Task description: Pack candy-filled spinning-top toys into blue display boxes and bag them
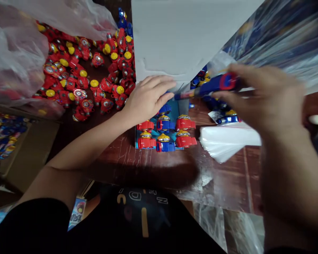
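Observation:
My right hand (272,95), smeared by motion, grips a long blue toy piece (214,84) with a red end. The piece is blurred and points left toward a box. My left hand (148,97) lies over the back of that blue-lined box (184,106), fingers stretched out and thumb a little apart. Rows of toys sit in the box: red toys (185,139) at both sides and blue toys (165,145) in the middle, all with yellow and silver tops. The box's white lid (175,38) stands raised behind my left hand.
Many red toys (79,93) spill from a plastic bag (13,63) on the left. Blue toys (228,118) and a stack of clear plastic bags (225,141) lie at the right on the dark wooden table (228,180). A cardboard carton (29,151) stands at far left.

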{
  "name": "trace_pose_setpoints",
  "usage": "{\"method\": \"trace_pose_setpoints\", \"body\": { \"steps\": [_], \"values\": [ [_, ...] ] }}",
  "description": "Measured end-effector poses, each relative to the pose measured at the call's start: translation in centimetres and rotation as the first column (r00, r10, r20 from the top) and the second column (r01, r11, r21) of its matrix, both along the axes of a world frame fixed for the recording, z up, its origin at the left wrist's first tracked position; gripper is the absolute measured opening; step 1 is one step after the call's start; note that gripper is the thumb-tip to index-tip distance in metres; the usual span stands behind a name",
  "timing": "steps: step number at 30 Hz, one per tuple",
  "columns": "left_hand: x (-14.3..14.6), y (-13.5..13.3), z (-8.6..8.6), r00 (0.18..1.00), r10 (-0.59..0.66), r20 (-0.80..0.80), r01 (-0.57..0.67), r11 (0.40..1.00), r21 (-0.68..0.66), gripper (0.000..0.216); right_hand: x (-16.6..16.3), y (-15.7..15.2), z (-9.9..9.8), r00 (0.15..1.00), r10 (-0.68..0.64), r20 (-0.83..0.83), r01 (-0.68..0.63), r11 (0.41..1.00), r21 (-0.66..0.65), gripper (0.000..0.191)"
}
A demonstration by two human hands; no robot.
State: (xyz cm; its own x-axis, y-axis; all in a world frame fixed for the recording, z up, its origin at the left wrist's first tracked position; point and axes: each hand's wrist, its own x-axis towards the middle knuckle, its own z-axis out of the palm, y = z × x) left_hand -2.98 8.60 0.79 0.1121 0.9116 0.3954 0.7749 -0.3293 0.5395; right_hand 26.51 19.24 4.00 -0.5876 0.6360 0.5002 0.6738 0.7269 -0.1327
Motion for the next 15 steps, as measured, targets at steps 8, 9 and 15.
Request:
{"method": "trace_pose_setpoints", "body": {
  "steps": [8,9,15],
  "values": [
    [-0.9,3.0,-4.4,0.982,-0.063,-0.181,0.053,0.997,-0.059,0.032,-5.3,-0.3,-1.6,0.881,0.075,0.468,0.0,0.987,-0.159,0.05],
    [-1.0,3.0,-4.6,0.984,-0.067,-0.163,0.061,0.997,-0.045,0.032,-5.5,-0.2,-1.6,0.875,0.12,0.469,-0.051,0.986,-0.157,0.048],
    [-1.0,3.7,-5.6,0.995,-0.072,-0.068,0.072,0.997,0.003,0.029,-7.3,3.0,-4.6,0.884,0.223,0.41,-0.179,0.973,-0.144,0.051]
  ]
}}
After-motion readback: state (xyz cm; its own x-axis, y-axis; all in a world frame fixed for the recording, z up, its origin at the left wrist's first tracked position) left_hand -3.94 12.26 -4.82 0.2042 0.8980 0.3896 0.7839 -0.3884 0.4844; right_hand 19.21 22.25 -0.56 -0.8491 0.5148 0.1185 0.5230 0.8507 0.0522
